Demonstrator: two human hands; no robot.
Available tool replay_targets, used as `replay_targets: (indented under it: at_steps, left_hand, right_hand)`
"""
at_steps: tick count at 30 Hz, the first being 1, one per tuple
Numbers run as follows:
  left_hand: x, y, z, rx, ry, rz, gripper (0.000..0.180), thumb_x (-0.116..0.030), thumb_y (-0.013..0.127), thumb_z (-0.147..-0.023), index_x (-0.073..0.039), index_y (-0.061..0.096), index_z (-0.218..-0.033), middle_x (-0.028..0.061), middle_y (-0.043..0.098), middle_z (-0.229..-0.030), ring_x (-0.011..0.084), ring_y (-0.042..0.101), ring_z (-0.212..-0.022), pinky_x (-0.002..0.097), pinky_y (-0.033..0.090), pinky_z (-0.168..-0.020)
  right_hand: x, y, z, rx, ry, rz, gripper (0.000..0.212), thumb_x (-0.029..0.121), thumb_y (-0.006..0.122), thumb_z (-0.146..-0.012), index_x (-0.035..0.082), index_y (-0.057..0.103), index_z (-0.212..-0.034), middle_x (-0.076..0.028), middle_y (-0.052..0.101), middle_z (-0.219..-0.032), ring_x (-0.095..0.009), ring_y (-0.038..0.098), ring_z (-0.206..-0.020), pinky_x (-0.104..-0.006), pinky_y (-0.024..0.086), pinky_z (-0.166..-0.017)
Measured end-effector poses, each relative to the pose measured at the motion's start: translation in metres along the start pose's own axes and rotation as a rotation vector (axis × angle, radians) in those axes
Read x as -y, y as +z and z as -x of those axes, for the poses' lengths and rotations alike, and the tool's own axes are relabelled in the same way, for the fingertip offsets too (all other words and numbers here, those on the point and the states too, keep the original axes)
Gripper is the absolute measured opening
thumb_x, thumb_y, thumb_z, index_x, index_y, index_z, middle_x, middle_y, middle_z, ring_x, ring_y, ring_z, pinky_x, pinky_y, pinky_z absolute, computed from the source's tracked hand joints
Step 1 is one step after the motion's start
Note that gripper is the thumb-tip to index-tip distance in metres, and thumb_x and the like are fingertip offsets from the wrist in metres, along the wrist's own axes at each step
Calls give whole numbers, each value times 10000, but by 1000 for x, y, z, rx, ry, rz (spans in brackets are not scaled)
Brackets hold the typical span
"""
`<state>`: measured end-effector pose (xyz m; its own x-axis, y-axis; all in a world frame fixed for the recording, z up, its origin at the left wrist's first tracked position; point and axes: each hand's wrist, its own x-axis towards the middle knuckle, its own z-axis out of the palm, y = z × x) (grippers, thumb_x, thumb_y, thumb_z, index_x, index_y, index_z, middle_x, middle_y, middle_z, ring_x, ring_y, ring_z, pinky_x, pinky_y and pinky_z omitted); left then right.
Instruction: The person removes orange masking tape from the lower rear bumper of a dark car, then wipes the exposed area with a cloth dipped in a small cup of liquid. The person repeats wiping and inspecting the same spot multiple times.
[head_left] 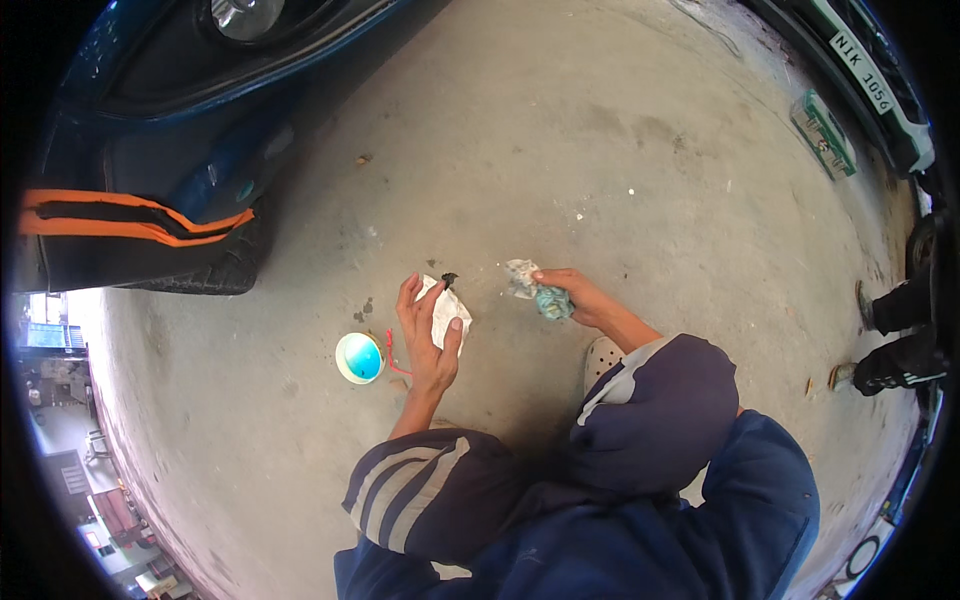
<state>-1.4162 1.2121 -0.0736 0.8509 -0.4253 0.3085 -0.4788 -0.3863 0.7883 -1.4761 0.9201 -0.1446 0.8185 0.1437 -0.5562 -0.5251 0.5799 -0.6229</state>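
My left hand (428, 350) is closed around a creased white cloth or paper piece (448, 312), with the thumb on one edge and the fingers on the other. A small black thing (449, 280) shows at the piece's far end; its kind is unclear. To the right, my right hand (585, 296) grips a crumpled blue-green rag (553, 303). A wrinkled whitish piece (521, 278) sticks out past its thumb and fingertips. Left of my left hand stands a small white bowl (343, 360) with bright blue liquid. Beside the bowl lies a thin red thing (390, 350), partly near my wrist.
A dark blue car bumper (200, 150) with orange tape (140, 217) fills the upper left. At the upper right, a green case (823, 136) lies near another vehicle (850, 70). Another person's legs (900, 330) are at the right edge. Beneath everything is concrete floor (520, 130).
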Motion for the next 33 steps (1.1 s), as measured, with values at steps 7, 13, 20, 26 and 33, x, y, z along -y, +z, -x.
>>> replay_targets:
  at_steps: [7,13,20,26,33]
  left_hand:
    - [-39,-38,-96,140,51,8,521,-197,651,-977,-38,560,-1465,239,278,-1634,412,356,-1476,513,346,-1181]
    - [-144,-77,-190,318,120,46,578,-170,689,-928,-45,551,-1475,253,266,-1632,418,347,-1477,519,358,-1168]
    - [-376,-107,-248,372,160,240,578,-126,682,-929,-53,542,-1485,241,271,-1630,416,358,-1471,518,362,-1177]
    - [-544,-83,-389,354,81,378,552,-126,659,-956,-47,519,-1485,219,283,-1626,388,389,-1451,509,355,-1194]
    - [-671,10,-636,249,183,307,533,-222,647,-983,-39,523,-1469,215,350,-1584,349,437,-1412,478,423,-1133]
  right_hand:
    - [89,-5,39,-224,-162,-150,352,340,714,-1006,36,699,-1184,-12,722,-969,-106,682,-798,-280,558,-692]
    - [190,19,118,-425,-235,-363,352,351,716,-997,65,688,-1202,-14,729,-976,-122,685,-774,-289,572,-684]
    - [242,57,335,-734,-349,-552,347,348,736,-980,92,698,-1211,-4,725,-943,-134,687,-751,-301,561,-658]
    - [264,41,498,-987,-435,-718,356,383,713,-984,130,695,-1234,-7,742,-999,-116,655,-693,-279,498,-557]
    - [336,-11,555,-1247,-228,-879,303,345,671,-1015,108,731,-1195,-23,755,-965,-125,669,-686,-275,521,-572]
